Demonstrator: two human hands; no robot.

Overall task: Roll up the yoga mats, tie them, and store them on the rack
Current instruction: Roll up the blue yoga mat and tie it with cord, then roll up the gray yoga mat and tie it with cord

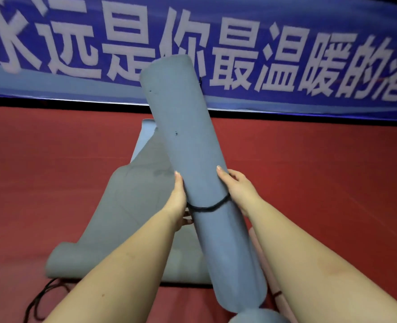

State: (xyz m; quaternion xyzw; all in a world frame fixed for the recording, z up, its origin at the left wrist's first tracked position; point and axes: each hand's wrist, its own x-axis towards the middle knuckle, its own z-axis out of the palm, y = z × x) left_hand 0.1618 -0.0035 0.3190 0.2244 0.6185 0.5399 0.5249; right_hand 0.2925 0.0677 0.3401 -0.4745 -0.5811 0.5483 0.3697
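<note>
Both hands, left hand and right hand, grip the rolled mat, upper end free.

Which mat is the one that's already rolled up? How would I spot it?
Look below the big blue banner with white writing, over the red floor. The rolled mat is the blue-grey tube held up between the left hand and right hand. Unlike the grey mat lying half unrolled beneath it, it has a black cord looped around it.
</note>
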